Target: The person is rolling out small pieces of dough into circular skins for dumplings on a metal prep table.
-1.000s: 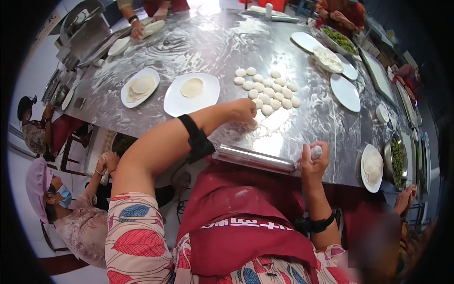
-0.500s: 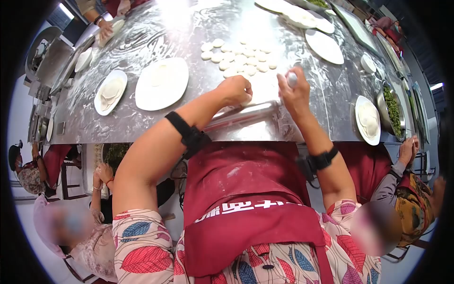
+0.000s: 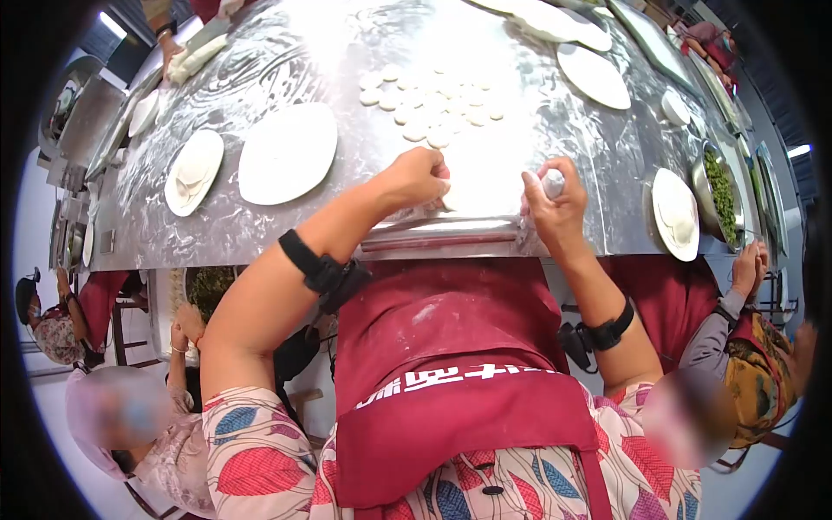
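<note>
My left hand (image 3: pixel 419 179) is closed near the front of the metal table, its fingertips pinching a small dough wrapper (image 3: pixel 449 202) at the edge. To its right, my right hand (image 3: pixel 560 208) is wrapped round a rolling pin (image 3: pixel 552 183). The pin's pale rounded end pokes out of the fist; the rest is hidden or lost in glare. Beyond my hands lies a group of several flattened dough rounds (image 3: pixel 438 106), washed out by bright light. A shiny metal bar (image 3: pixel 446 232) runs along the table edge just below my left hand.
White plates stand left (image 3: pixel 290 156) and upper right (image 3: pixel 593 76). Others hold stacked wrappers (image 3: pixel 192 176) and dough pieces (image 3: pixel 676 217). A bowl of chopped greens (image 3: pixel 718 195) sits at the right edge. A co-worker's hand (image 3: pixel 173 59) touches dough at upper left; people sit either side.
Both hands have come nearer the table's front edge. My right hand has also shifted right with the pin, widening the gap. At upper left, the co-worker's hand has moved left.
</note>
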The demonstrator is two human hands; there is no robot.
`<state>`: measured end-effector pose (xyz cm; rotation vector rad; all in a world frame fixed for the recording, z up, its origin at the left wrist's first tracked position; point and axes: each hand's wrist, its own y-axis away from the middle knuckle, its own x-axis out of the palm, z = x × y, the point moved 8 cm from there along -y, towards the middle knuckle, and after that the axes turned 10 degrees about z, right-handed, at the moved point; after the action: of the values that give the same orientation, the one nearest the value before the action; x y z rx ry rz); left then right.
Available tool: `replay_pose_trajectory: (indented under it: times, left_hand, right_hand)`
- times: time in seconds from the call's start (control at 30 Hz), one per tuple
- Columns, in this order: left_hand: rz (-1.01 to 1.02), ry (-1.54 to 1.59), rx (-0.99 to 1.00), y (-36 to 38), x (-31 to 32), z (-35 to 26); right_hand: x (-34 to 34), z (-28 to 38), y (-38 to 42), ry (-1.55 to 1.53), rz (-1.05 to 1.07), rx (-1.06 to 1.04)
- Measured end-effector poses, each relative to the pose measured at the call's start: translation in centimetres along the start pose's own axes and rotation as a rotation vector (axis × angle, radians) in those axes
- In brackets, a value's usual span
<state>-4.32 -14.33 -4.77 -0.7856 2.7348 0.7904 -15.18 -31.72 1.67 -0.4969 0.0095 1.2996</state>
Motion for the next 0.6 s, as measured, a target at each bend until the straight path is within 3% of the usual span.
replay_pose_trajectory:
  times: [0.13,0.2,0.3,0.37,0.4,0.47,0.6]
  left_hand:
    - [-0.079,-0.381,0.081,1.1,-0.4,-2.0]
    - [-0.215,-0.528,0.145,-0.1,-1.4,-2.6]
    - [-0.052,-0.482,0.174,-0.8,-0.7,-2.5]
    - [-0.117,-0.483,0.189,0.0,-0.9,-2.1]
    - [-0.145,-0.395,0.131,0.3,-1.1,-1.4]
    - [-0.06,0.062,-0.022,1.1,-0.3,0.5]
    - [-0.098,-0.298,0.045,1.3,-0.5,-2.3]
  right_hand:
    - [1.3,-1.0,-5.0,0.196,-0.088,-0.038]
    - [2.4,-1.1,-7.5,0.323,-0.125,-0.199]
    - [1.5,-0.7,-6.1,0.281,-0.092,-0.142]
    - [0.3,-0.5,-2.2,0.207,-0.068,-0.032]
    - [-0.2,-0.1,-0.5,0.176,-0.06,-0.01]
    - [-0.6,0.4,0.5,0.189,-0.054,-0.014]
    - [1.3,-0.1,-5.3,0.387,-0.168,-0.173]
